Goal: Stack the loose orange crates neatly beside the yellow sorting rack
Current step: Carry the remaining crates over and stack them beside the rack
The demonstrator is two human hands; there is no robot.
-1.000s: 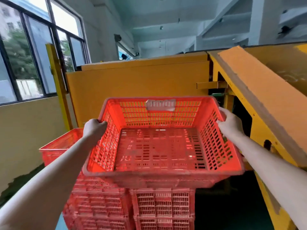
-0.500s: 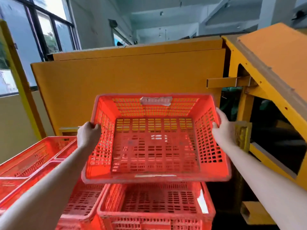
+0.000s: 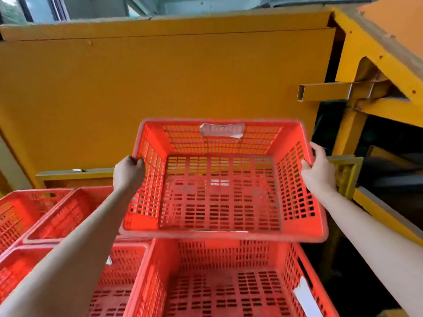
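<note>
I hold an empty orange crate [image 3: 219,197] in the air, level, with a worn white label on its far wall. My left hand [image 3: 128,173] grips its left rim and my right hand [image 3: 317,170] grips its right rim. Directly below it stands another orange crate [image 3: 229,282], open side up, on top of a stack; the held crate's near edge hangs just above that crate's far rim. The yellow sorting rack [image 3: 375,65] rises at the right, close to my right hand.
A large yellow panel [image 3: 160,88] closes off the space behind the crates. More orange crates [image 3: 52,216] fill the lower left, side by side. A yellow metal bracket [image 3: 325,91] sticks out from the rack at upper right. Dark gap under the rack at right.
The view has tipped downward and closer. The held crate has come forward and down over the stack, and the open crate beneath it now shows more fully. Both hands keep their grip.
</note>
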